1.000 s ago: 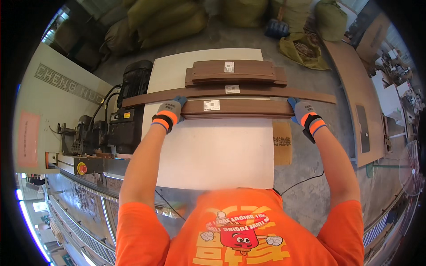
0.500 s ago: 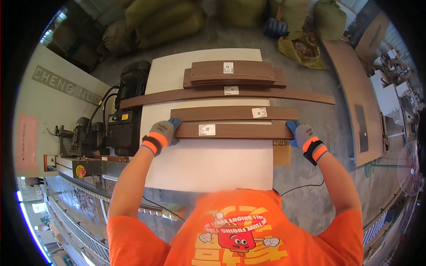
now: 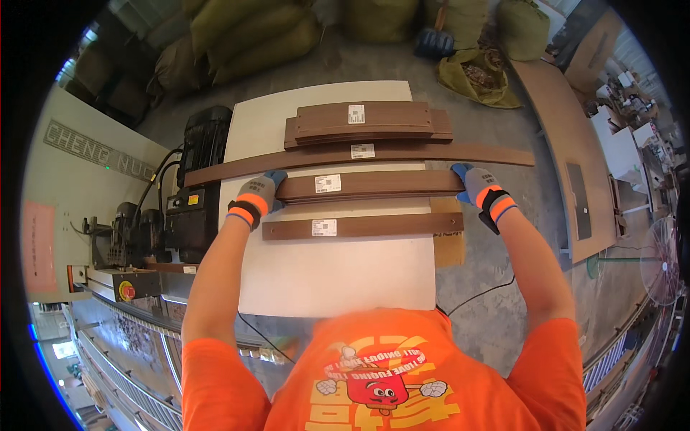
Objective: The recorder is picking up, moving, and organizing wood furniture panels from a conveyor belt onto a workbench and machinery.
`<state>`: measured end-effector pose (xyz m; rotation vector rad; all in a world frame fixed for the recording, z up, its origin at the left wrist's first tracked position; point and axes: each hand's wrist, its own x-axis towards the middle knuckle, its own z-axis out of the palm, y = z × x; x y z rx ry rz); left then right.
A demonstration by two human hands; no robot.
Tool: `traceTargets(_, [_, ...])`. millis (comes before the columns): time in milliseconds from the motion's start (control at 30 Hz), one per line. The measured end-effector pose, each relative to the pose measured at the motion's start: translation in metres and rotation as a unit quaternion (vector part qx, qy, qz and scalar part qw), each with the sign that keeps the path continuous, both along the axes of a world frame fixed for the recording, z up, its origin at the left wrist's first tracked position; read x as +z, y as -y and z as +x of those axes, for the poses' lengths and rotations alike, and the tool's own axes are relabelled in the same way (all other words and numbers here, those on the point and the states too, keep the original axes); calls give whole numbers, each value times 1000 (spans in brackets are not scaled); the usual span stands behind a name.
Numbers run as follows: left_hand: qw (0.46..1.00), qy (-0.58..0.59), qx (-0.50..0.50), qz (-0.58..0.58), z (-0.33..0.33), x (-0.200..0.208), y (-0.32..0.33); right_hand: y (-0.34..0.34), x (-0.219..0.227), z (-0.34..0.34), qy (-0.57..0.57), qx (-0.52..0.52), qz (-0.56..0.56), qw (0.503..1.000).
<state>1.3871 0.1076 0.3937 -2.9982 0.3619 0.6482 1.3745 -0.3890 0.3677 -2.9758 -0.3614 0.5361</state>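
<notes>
I had both hands on the middle board stack [image 3: 388, 184], my left hand [image 3: 260, 191] at its left end and my right hand [image 3: 480, 187] at its right end. My gloved fingers were bent in against the 2 ends, with the stack filling the span between them; how far they reached underneath was hidden, and I could not tell where my thumbs lay. The stack showed more than 1 layer along its near edge, but the layers ran too close together to count.

The stack was above the white panel [image 3: 330, 280]; whether it rested there or hung slightly clear, I could not make out. Nearer to me, apart from it, lay 1 single brown board [image 3: 388, 226] with a hole near its right end, partly covering a cardboard piece [image 3: 449, 251]. Just beyond the stack, the long board [image 3: 467, 152] ran past both ends of it, its left end close by the black motor [image 3: 205, 140]. Behind that sat the rear board stack [image 3: 395, 118], its lower boards mostly covered by the top 1. At the far edge, the olive sacks [image 3: 259, 39] were cut off by the dark rim.
</notes>
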Motion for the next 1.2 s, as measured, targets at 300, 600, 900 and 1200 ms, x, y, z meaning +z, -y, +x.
traceTargets(300, [1000, 7, -7, -3, -2, -12, -7, -14, 4, 0, -5, 15, -42, 999])
traceTargets(600, [996, 63, 50, -45, -37, 17, -59, -170, 59, -42, 186, 175, 135, 958])
traceTargets(900, [997, -26, 70, -29, -114, 28, -85, -307, -29, -147, 133, 317, 203, 917])
traceTargets(1200, [998, -24, -46, 32, -175, 10, -117, -231, -34, -147, 70, 237, 223, 943])
